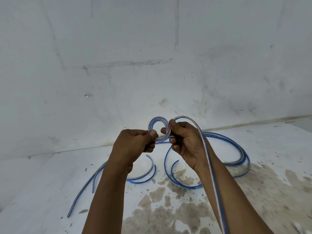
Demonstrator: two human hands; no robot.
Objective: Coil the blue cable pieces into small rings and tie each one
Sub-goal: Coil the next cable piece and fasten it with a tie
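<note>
A small ring of translucent blue, flat plastic cable [158, 129] is held up in front of the grey-white plastered wall [152, 56], above the stained white bench [50, 179]. The ring's lower left edge is pinched by the thumb and curled fingers of the left hand [133, 144], and its right edge is pinched by the right hand [184, 141]; both grips are thus narrow and closed on the ring. From the right of the ring a long tail of the same cable [209, 162] arches over the right hand and is carried down along the right forearm toward the lower edge of the view. Below and behind the ring, loose curved blue cable pieces [236, 156] lie on the bench, untouched. The coiling step is judged to be in hand, with several turns already made but much tail left. The next move is judged to call for the tail to be fed round again while the ring is kept pinched flat, so that the springy turns are not let loose; tying is not yet begun.
</note>
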